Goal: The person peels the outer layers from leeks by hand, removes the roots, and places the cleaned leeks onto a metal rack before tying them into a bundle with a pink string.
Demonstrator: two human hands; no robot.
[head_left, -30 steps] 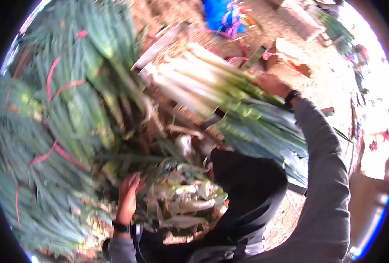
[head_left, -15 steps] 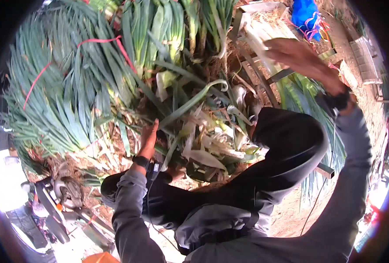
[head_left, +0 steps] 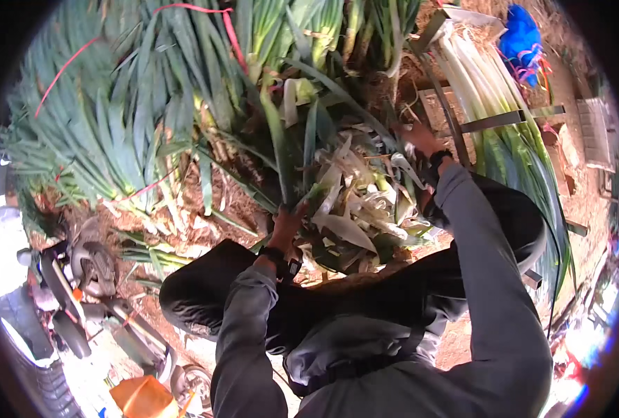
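My left hand [head_left: 288,226] is closed around the lower part of a leek [head_left: 276,139], whose green leaves point up and away from me. Just beyond my knees lies a heap of pale, peeled leek leaves [head_left: 355,198]. My right hand [head_left: 419,138] is over the far right edge of that heap, beside the metal rack. Its fingers look stretched out, and I see nothing held in them. On the rack [head_left: 494,122] lies a row of long leeks [head_left: 470,73], white shafts at the far end and green leaves toward me.
Bundles of untrimmed leeks [head_left: 135,104] tied with pink ribbon [head_left: 235,42] cover the left and far side. A blue plastic bundle [head_left: 521,42] is at the far right. A motorbike [head_left: 90,272] and an orange object [head_left: 144,397] are at the lower left.
My right hand has come down from above the rack to the edge of the leaf heap. The leek in my left hand has swung from slanting right to nearly upright.
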